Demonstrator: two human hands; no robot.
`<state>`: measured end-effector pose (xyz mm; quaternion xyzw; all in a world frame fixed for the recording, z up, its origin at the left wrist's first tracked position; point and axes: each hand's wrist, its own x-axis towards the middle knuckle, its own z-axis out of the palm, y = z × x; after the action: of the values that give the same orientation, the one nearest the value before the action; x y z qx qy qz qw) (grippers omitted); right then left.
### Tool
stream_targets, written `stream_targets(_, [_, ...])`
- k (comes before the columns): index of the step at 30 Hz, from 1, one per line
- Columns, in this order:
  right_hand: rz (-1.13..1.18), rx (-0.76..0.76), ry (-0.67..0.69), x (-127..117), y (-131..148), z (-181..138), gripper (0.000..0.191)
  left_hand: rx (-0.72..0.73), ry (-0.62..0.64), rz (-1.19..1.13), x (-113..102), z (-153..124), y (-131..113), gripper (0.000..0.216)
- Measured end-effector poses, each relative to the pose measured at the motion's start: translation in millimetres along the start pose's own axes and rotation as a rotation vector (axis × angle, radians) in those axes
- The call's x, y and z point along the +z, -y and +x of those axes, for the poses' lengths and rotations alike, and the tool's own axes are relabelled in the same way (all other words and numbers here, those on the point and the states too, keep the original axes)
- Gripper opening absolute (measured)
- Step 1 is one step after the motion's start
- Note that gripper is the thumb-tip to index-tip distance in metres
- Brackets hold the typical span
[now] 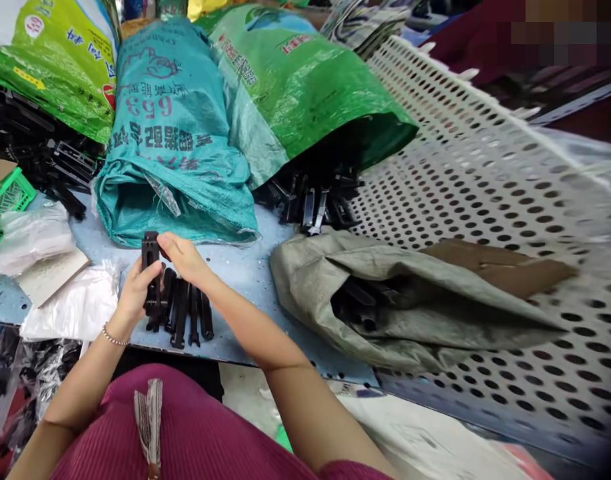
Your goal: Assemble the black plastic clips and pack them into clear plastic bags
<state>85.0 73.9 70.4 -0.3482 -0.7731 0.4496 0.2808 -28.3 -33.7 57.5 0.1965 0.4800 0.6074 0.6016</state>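
My left hand (134, 291) is wrapped around a black slotted part (150, 251), long and narrow, held upright above the near edge of the table. The fingers of my right hand (185, 257) are closed together at the upper end of this part, against its right side. Several similar black parts (191, 310) lie side by side on the table just below and right of my hands. Whether anything small sits between my right fingertips is hidden.
Behind my hands a teal woven sack (175, 133) lies with its mouth towards me. A green sack (310, 87) spills black parts (315, 200). To the right, a grey sack (305, 267) rests against a perforated panel (485, 173). White plastic bags (75, 307) lie left.
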Motion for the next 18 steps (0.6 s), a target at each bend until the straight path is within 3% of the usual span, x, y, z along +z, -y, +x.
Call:
stream_targets(3, [0.089, -0.057, 0.11, 13.9, 0.0, -21.3, 0.06, 0.041, -0.055, -0.022, -1.9, -2.2, -11.8, 0.045])
stream_targets(7, [-0.199, -0.314, 0.113, 31.5, -6.5, -69.2, 0.055, 0.061, -0.152, -0.011, -3.8, 1.4, -17.2, 0.057])
stream_targets(10, [-0.181, -0.244, 0.187, 36.3, -17.7, -68.5, 0.052, 0.146, -0.229, 0.08, -17.7, 13.3, -13.1, 0.059])
stream_targets(13, [-0.139, -0.071, 0.23, 35.2, -32.7, -15.2, 0.047, 0.214, -0.318, 0.278, -45.0, 26.5, -1.8, 0.043])
stream_targets(16, [-0.355, 0.011, 0.16, 36.2, -44.9, 75.0, 0.029, 0.195, -0.295, 0.591, -67.5, 27.9, 23.3, 0.029])
stream_targets(18, [-0.504, 0.069, 0.113, 37.8, -45.6, 138.5, 0.038, 0.219, -0.241, 0.747, -72.4, 21.5, 46.5, 0.031])
